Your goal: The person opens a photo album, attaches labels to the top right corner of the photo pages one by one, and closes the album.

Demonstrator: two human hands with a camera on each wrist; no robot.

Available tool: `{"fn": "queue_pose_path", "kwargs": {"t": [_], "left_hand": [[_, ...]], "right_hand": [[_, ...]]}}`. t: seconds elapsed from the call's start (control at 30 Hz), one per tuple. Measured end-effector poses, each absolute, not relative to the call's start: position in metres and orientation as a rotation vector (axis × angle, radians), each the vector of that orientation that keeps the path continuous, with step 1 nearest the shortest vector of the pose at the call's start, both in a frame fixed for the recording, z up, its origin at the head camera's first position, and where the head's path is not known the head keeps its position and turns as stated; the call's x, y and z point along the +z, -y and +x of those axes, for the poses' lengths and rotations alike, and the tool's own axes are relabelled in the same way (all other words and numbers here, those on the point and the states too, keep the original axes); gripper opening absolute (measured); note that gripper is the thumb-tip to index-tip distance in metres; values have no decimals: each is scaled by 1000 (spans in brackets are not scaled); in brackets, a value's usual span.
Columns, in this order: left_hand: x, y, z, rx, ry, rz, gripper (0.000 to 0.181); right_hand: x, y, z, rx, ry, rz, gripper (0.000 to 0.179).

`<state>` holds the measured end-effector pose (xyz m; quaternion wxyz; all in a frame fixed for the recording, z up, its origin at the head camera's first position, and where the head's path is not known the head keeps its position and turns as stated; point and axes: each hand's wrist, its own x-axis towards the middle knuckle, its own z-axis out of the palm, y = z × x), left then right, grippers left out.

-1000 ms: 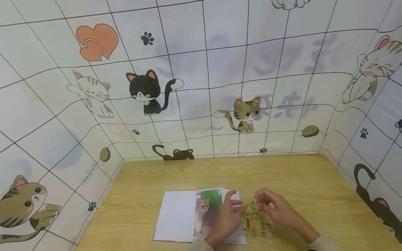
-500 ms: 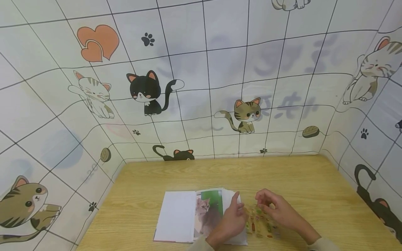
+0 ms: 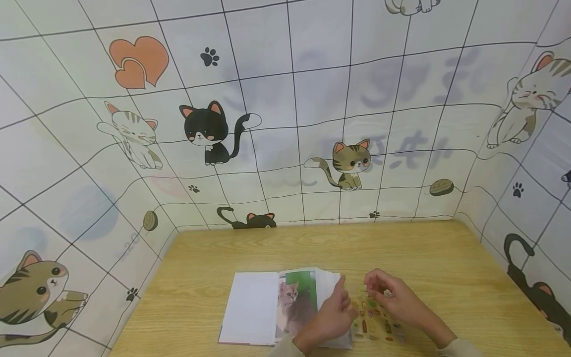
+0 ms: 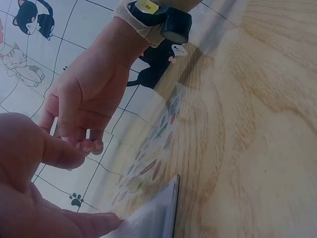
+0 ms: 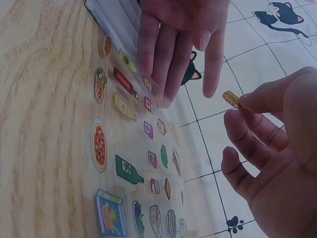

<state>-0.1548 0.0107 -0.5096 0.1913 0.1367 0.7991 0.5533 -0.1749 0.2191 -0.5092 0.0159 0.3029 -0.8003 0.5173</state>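
Between thumb and index finger, my right hand (image 3: 394, 296) pinches a small food-shaped sticker (image 5: 231, 99), yellow and orange with green, held above the sticker sheet (image 5: 130, 166). That clear sheet lies on the table and carries several printed foods, bottles and dishes. My left hand (image 3: 331, 317) reaches over the right page of an open album (image 3: 254, 305), its fingers (image 5: 166, 54) straight and their tips at the sheet's near part in the right wrist view. A cat photo (image 3: 294, 300) shows on the album's right page; the left forearm and hand cover part of that page.
The wooden table (image 3: 214, 248) extends behind and to both sides of the album. Pale wall sheeting (image 3: 285, 124) with black grid lines and cartoon cats encloses the back and sides. A wrist device (image 4: 176, 25) sits on the right wrist.
My left hand has moved right and slightly toward me, and the sticker sheet has slid the same way. The right hand has barely moved; the album stays in place.
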Motion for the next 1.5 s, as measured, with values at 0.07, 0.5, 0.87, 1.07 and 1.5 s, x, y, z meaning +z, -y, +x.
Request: {"fn": "queue_pose_path", "kwargs": {"t": [0.07,0.5,0.87,1.07,1.5], "left_hand": [[-510,-11,-154,1547,-2243,389,78],[-507,-13,-153,1521,-2244,345,73],[-499,-4,-150,1521,-2384,465,53],[-496,4,-150,1678,-2328,498,45],[-490,25,-154,1758,-2349,414,38]], "right_hand": [[-509,-219,-175,1607,2498,934,12],[-509,-219,-174,1600,2586,808,14],[-508,-220,-173,1590,2582,828,13],[-508,-218,-173,1603,2560,820,10],[-508,-217,-175,1632,2554,809,12]]}}
